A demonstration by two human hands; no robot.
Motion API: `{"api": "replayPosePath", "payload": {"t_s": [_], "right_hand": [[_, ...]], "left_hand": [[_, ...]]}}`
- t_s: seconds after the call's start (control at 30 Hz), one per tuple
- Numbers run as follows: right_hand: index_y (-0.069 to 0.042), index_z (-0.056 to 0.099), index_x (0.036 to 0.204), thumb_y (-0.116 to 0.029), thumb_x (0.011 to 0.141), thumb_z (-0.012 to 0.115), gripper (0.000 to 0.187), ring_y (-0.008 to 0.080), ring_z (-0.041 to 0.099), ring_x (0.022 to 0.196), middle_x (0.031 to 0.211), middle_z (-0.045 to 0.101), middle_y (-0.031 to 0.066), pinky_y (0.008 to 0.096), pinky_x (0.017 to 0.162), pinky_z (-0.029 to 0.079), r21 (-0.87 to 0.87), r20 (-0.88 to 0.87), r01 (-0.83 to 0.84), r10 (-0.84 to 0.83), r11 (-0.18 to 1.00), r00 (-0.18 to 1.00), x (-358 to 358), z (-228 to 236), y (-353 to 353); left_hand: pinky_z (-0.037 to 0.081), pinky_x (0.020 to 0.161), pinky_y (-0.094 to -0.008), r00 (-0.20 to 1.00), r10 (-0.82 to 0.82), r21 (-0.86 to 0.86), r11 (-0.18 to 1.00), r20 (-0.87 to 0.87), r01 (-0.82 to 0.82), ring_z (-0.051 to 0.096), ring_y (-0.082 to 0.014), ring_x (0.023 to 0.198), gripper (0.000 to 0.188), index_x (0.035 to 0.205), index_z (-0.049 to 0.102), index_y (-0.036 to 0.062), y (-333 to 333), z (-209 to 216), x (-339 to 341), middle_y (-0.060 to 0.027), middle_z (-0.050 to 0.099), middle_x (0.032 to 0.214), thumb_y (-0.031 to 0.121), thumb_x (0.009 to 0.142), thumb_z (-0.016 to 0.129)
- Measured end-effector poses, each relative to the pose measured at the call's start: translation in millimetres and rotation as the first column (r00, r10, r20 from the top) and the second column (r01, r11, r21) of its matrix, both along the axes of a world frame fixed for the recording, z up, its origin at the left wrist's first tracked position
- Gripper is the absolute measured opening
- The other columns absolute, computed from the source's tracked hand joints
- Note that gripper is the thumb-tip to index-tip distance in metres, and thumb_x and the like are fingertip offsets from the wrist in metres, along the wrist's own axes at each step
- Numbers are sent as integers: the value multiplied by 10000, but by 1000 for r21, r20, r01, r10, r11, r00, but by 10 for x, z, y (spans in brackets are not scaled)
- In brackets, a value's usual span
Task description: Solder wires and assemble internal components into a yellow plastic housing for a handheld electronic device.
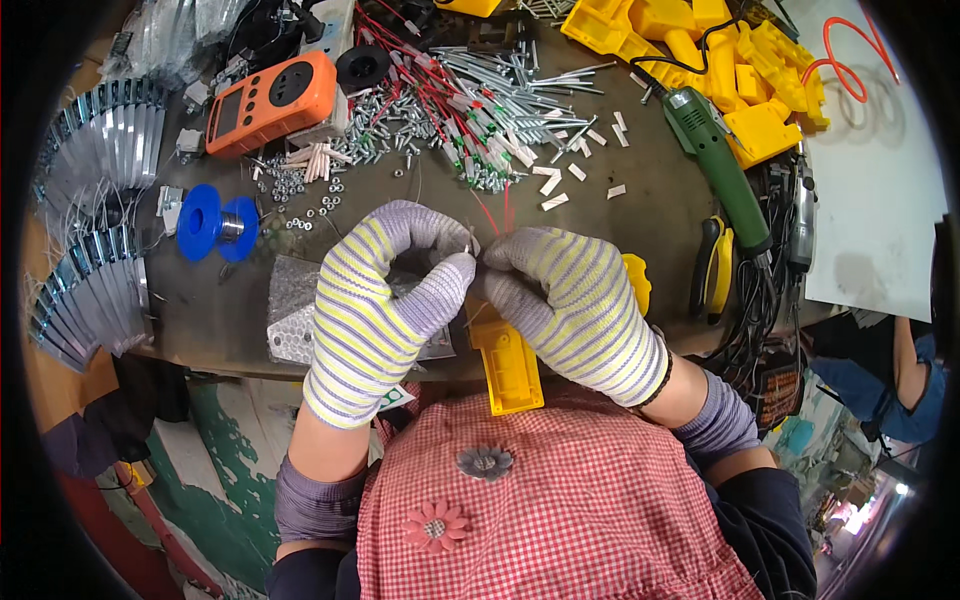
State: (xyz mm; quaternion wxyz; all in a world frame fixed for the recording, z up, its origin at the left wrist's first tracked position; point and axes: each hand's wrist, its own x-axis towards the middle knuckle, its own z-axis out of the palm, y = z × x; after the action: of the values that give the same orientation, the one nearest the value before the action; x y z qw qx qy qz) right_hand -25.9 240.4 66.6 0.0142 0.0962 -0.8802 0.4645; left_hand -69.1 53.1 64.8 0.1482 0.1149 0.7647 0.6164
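Both my hands wear striped knit gloves and meet over the near edge of the bench. My left hand (385, 310) is closed, thumb against forefinger, on a tiny pale piece whose kind I cannot make out. Just beside it, my right hand (585, 305) pinches thin red wires (509, 208), which stick up from its fingertips. Below the fingers, a yellow plastic housing half (512, 368), hollow side up, juts over the bench edge. Another yellow part (637, 283) is partly hidden behind my right hand. Bubble wrap (290, 310) lies by my left hand.
Ahead lie piled screws (375, 125) and red-wired indicator lights (470, 120). An orange meter (270, 103) and blue solder spool (215, 222) are left. Rightward are yellow housings (760, 130), a green power tool (720, 165) and yellow-black pliers (712, 270). Another person's arm (908, 370) shows far right.
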Motion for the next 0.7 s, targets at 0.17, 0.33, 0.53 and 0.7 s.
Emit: {"api": "replayPosePath", "payload": {"t_s": [0.17,0.33,0.53,0.7], "right_hand": [[-47,684,913,-190,879,647,151,363,660,795,802,669,145,439,706,525,29,-24,-32,32,999,999,-6,13,-9],[-48,694,879,-172,835,693,132,365,660,746,757,659,142,434,665,530,4,-37,-29,29,1000,999,3,-37,-6],[-49,698,861,-176,791,713,145,358,657,713,739,655,142,433,642,532,-78,-103,-19,11,997,995,41,-69,-9],[-53,692,848,-191,779,714,156,353,653,703,733,652,137,434,639,530,-19,-129,-31,28,999,991,20,-54,7]], "left_hand": [[509,685,-227,1000,1,63,998,-10,0,611,-60,763,105,937,700,22,7,12,5,-6,670,838,52,838,720],[512,678,-222,999,-5,92,996,40,2,612,-57,744,103,941,701,19,15,16,5,-8,676,828,56,847,717],[526,690,-231,999,5,92,996,51,-10,634,-65,748,107,938,712,8,13,25,8,-22,694,822,67,850,724],[530,689,-237,999,1,61,998,33,-3,639,-71,742,116,935,716,1,31,35,-7,-31,698,816,73,845,732]]}}
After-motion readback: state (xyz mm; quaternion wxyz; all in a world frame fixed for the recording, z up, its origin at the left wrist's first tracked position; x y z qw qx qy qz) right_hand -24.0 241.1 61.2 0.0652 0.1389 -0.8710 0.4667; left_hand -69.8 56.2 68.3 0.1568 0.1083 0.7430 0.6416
